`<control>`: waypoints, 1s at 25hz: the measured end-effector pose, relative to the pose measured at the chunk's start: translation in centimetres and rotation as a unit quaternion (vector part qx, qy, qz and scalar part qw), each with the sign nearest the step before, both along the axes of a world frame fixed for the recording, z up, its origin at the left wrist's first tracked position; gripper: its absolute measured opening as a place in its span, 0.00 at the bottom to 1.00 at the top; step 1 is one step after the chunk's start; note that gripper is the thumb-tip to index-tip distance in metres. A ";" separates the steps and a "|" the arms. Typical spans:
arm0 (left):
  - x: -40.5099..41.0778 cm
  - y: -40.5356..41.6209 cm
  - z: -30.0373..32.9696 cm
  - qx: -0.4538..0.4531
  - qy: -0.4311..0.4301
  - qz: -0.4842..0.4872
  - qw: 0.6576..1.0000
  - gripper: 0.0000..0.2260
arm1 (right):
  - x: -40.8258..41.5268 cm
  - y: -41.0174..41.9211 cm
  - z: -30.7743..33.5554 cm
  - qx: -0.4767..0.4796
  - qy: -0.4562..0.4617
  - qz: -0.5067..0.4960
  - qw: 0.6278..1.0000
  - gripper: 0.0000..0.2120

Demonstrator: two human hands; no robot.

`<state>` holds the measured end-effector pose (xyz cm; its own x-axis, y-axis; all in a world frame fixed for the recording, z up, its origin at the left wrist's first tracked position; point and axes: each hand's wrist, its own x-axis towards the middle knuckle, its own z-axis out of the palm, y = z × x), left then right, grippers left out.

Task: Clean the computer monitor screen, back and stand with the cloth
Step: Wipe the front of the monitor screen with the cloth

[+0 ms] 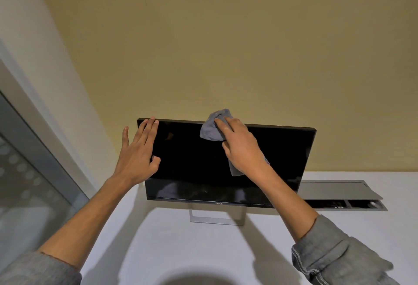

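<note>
A black monitor (192,167) with a dark screen stands on a white desk, facing me, on a thin silver stand (216,218). My left hand (138,151) lies flat against the screen's upper left corner, fingers spread, fingertips at the top edge. My right hand (243,146) presses a crumpled grey cloth (211,129) onto the screen's upper middle, near the top edge. Part of the cloth hangs out below my palm. The monitor's back is hidden.
The white desk (158,239) meets a tan wall behind the monitor. A grey cable hatch (339,190) stands open in the desk at the right, behind the monitor's corner. A glass partition (27,171) runs along the left.
</note>
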<state>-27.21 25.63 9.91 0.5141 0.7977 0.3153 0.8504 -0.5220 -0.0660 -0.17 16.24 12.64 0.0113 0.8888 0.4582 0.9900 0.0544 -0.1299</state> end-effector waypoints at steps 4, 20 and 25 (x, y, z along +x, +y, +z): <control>-2.6 1.3 -0.3 0.000 -0.011 -0.006 1.000 0.42 | -4.9 3.0 -0.2 0.001 -0.036 0.009 0.999 0.30; -5.7 3.1 -0.7 -0.002 -0.050 -0.032 0.998 0.41 | -16.2 9.7 -0.1 0.026 -0.114 0.002 0.993 0.25; -4.3 2.4 -0.3 0.000 -0.051 -0.047 0.998 0.41 | -14.6 9.0 -0.5 0.036 -0.088 -0.006 0.995 0.25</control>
<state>-31.49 28.06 9.61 0.5517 0.7477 0.3694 0.7999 -0.5998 0.0194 -14.82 25.19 12.12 -0.0649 0.8539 0.5164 0.9977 0.0453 0.0504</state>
